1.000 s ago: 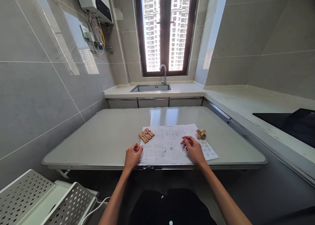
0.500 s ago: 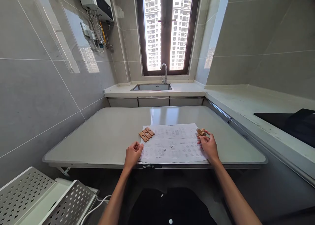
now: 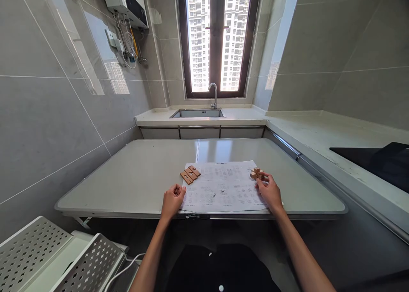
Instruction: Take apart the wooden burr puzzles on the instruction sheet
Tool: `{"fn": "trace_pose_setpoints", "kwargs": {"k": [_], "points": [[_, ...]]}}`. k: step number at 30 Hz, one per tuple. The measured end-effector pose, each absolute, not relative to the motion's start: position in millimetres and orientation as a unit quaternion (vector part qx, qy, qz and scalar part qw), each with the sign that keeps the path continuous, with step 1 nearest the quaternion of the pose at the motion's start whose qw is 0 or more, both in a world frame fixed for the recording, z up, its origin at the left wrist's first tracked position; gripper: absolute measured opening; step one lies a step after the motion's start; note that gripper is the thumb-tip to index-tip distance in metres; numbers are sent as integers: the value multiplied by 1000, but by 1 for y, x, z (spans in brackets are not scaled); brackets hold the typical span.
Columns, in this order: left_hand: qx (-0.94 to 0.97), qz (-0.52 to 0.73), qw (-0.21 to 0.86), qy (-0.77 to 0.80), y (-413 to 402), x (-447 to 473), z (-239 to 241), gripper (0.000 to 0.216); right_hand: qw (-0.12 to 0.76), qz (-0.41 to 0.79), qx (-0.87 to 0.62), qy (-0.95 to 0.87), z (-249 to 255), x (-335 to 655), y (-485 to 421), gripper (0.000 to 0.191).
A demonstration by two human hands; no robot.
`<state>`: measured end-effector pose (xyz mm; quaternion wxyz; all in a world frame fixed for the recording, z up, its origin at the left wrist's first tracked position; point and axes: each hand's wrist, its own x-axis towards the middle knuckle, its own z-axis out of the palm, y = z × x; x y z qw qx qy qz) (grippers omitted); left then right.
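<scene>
Right hand [image 3: 271,192] is sitting right of centre in the frame, on the right end of the printed sheet [image 3: 223,187]. Fingers are curled and the tips are touching the right side of the wooden block cluster [image 3: 256,173]. Can't tell whether it's pinching the cluster or just resting against it. The cluster is sitting on the sheet's upper right corner, down on the paper, not lifted.

Left hand [image 3: 172,199] is lying just left of centre, curled into a loose fist, nothing visible in it, knuckles touching the sheet's left edge.

Flat wooden pieces [image 3: 190,174] are lying side by side at the sheet's upper left corner, near the left hand but apart from it.

The sheet is lying flat at the near edge of the grey table [image 3: 134,177].

Sink [image 3: 196,113] and tap [image 3: 213,93] are sitting under the window [image 3: 217,36] at top centre. Black cooktop [image 3: 377,162] is showing at the right edge, water heater [image 3: 124,2] at upper left, white perforated rack [image 3: 47,258] at lower left.
</scene>
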<state>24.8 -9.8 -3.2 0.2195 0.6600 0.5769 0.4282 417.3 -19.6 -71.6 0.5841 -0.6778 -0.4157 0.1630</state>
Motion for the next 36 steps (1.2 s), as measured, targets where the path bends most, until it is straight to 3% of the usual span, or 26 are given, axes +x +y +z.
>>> {"fn": "trace_pose_setpoints", "kwargs": {"k": [8,19,27,32,36], "points": [[658,430,221,577,-9,25,-6,41,603,164,-662,-414,-62,411,-26,60],[675,432,203,563,-10,25,-7,41,628,181,-615,-441,-44,402,-38,53],[715,429,172,525,-21,39,-3,37,619,342,-517,-482,-38,379,-44,50],[767,413,174,460,-31,71,4,21,576,461,-437,-515,-33,347,-47,44],[795,386,264,387,-36,98,6,55,538,523,-391,-533,-28,333,-51,38]]}}
